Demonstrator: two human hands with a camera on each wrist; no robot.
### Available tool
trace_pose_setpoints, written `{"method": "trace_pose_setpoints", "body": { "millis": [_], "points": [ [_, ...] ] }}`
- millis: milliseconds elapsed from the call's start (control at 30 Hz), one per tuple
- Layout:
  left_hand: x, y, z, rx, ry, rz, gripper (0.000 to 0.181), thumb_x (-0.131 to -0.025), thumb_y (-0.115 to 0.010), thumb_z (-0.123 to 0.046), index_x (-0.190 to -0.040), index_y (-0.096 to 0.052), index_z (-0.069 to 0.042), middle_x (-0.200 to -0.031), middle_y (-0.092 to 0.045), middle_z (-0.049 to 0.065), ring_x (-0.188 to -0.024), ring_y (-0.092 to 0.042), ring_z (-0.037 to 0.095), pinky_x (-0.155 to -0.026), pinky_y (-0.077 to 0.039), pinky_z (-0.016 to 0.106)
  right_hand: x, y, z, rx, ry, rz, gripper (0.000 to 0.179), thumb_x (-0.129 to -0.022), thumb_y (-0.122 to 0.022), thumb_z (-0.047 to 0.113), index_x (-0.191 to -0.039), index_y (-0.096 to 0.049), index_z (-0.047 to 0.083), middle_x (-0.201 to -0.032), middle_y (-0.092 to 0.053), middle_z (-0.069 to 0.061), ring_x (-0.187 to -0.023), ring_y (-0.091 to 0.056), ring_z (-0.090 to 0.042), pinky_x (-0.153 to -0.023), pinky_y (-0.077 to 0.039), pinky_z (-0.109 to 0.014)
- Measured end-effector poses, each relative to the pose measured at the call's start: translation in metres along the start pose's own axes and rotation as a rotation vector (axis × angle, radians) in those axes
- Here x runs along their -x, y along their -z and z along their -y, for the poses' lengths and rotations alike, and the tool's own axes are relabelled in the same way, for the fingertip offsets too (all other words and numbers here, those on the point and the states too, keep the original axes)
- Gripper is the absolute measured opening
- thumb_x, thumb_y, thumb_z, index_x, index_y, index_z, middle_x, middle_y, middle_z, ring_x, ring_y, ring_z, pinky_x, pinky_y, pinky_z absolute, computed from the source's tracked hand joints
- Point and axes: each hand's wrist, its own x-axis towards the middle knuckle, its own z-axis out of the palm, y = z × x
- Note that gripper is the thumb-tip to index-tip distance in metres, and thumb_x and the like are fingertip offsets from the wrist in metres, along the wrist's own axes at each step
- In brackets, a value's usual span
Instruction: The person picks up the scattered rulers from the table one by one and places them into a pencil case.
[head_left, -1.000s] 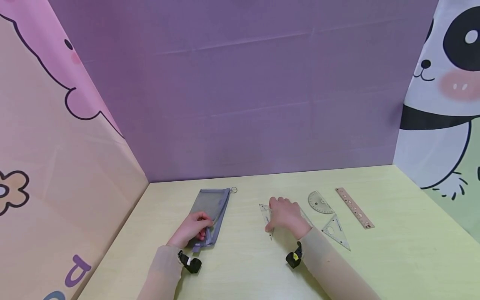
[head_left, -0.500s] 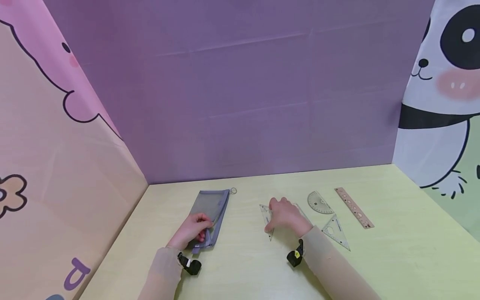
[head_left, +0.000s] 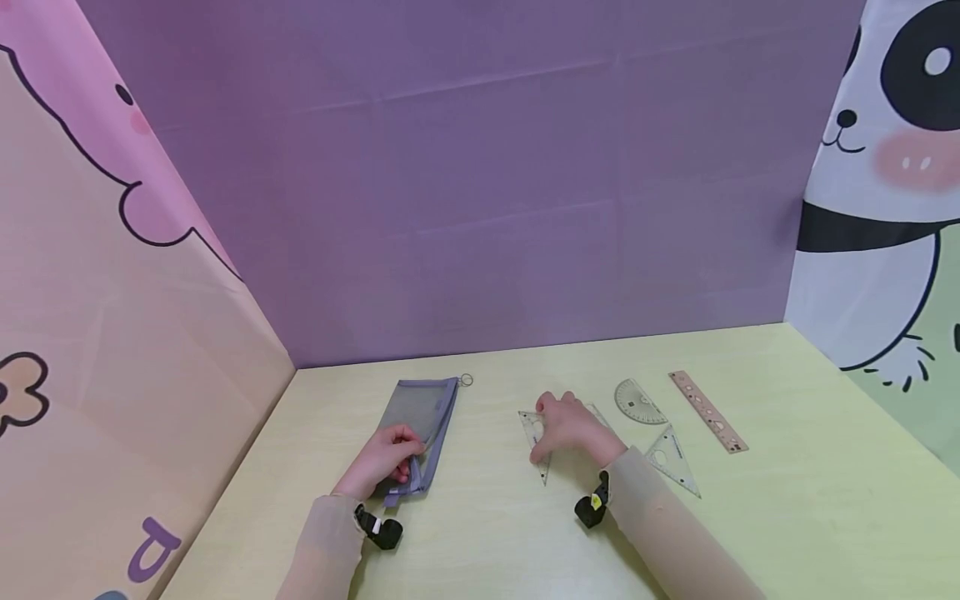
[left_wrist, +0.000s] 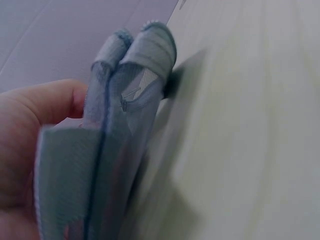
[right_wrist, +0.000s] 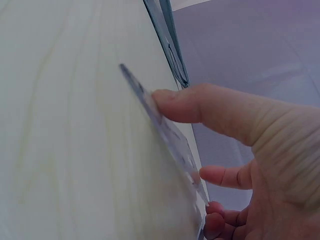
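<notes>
the right hand (head_left: pixel 572 429) has its thumb and fingertips bent onto a clear set square (head_left: pixel 534 427), gripping it by its edges. the set square is thin and see-through, with dark printed marks and a narrow point that reaches out past the thumb towards the person; in the right wrist view it shows nearly edge-on, the thumb along one side and a fingertip further down. most of it is hidden under the palm in the head view. another clear strip (head_left: pixel 602 417) peeks out on the far side of the same hand, and i can't tell whether it belongs to the same piece.

to the left, well apart from the set square, the left hand (head_left: pixel 384 458) pinches the near part of a mesh pouch (head_left: pixel 414 402). the pouch is grey mesh bordered in purple-blue fabric, with a small ring (head_left: pixel 467 380) at its far right corner; close up, its fabric bunches into two rounded loops with a gap between.

right of the right hand lie a clear protractor (head_left: pixel 639 402), a clear triangle (head_left: pixel 678 467) partly behind the sleeve, and a pinkish ruler (head_left: pixel 708 412), all on the pale table (head_left: pixel 480 542)
</notes>
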Motion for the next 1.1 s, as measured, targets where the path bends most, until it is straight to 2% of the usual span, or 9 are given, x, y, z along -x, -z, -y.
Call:
{"method": "trace_pose_setpoints", "body": {
  "millis": [233,400,500,600,700,800,933,1100],
  "points": [
    [-0.005,0.001,0.004,0.023,0.008,0.011,0.012,-0.089,-0.065,-0.011,-0.093,-0.06,0.0,-0.069,-0.051,0.004,-0.052,-0.045,0.013,-0.048,-0.046,0.025,-0.002,0.0,-0.003,0.002,-0.008,-0.004,0.081,-0.054,-0.091,0.033,-0.119,-0.056,-0.001,-0.104,-0.049,-0.015,-0.091,-0.048,-0.027,-0.081,-0.047,-0.043],
    [-0.005,0.001,0.002,0.032,-0.006,0.023,0.014,-0.089,-0.064,-0.011,-0.093,-0.06,0.002,-0.07,-0.051,0.004,-0.052,-0.046,0.012,-0.048,-0.047,0.024,0.001,0.003,-0.002,-0.026,-0.03,-0.012,0.073,-0.055,-0.091,0.032,-0.111,-0.058,-0.001,-0.101,-0.048,-0.013,-0.087,-0.048,-0.025,-0.08,-0.046,-0.041],
    [-0.004,0.001,0.002,0.021,-0.005,0.022,0.012,-0.089,-0.064,-0.01,-0.092,-0.06,0.001,-0.069,-0.051,0.005,-0.052,-0.046,0.013,-0.049,-0.047,0.025,0.004,0.005,-0.002,-0.047,-0.052,-0.03,0.064,-0.06,-0.089,0.03,-0.108,-0.059,-0.001,-0.099,-0.052,-0.011,-0.086,-0.051,-0.024,-0.08,-0.047,-0.041],
    [-0.004,-0.001,0.0,-0.015,-0.004,0.009,0.009,-0.088,-0.064,-0.009,-0.09,-0.06,-0.001,-0.067,-0.052,0.005,-0.052,-0.048,0.014,-0.049,-0.047,0.026,0.005,0.007,-0.002,-0.077,-0.058,-0.075,0.048,-0.071,-0.083,0.023,-0.105,-0.06,-0.002,-0.097,-0.06,-0.01,-0.086,-0.056,-0.024,-0.08,-0.048,-0.042],
    [-0.002,-0.002,-0.004,-0.085,-0.027,-0.025,0.007,-0.087,-0.065,-0.009,-0.088,-0.061,-0.003,-0.063,-0.053,0.005,-0.051,-0.049,0.015,-0.047,-0.047,0.028,0.003,0.007,-0.006,-0.142,-0.063,-0.128,0.026,-0.08,-0.072,0.013,-0.099,-0.062,-0.001,-0.093,-0.063,-0.01,-0.083,-0.058,-0.024,-0.076,-0.05,-0.041],
    [0.0,-0.003,-0.011,-0.176,-0.078,-0.059,0.006,-0.086,-0.066,-0.008,-0.086,-0.061,-0.004,-0.06,-0.054,0.005,-0.047,-0.05,0.016,-0.045,-0.046,0.029,0.002,0.008,-0.011,-0.212,-0.051,-0.169,0.014,-0.085,-0.065,0.009,-0.095,-0.063,-0.001,-0.09,-0.063,-0.009,-0.08,-0.058,-0.023,-0.071,-0.05,-0.038],
    [0.002,-0.004,-0.016,-0.251,-0.105,-0.077,0.007,-0.086,-0.067,-0.01,-0.085,-0.061,-0.005,-0.058,-0.054,0.004,-0.044,-0.049,0.015,-0.044,-0.046,0.029,-0.002,0.009,-0.018,-0.315,-0.047,-0.177,0.014,-0.088,-0.064,0.009,-0.096,-0.065,-0.002,-0.08,-0.063,-0.006,-0.067,-0.056,-0.016,-0.06,-0.048,-0.03],
    [0.003,-0.004,-0.014,-0.264,-0.103,-0.083,0.009,-0.087,-0.068,-0.01,-0.084,-0.06,-0.006,-0.059,-0.054,0.003,-0.045,-0.049,0.015,-0.045,-0.046,0.028,-0.007,0.01,-0.025,-0.534,-0.091,-0.151,0.015,-0.091,-0.063,0.009,-0.097,-0.066,-0.005,-0.066,-0.058,-0.005,-0.051,-0.051,-0.012,-0.047,-0.044,-0.025]
  ]
}}
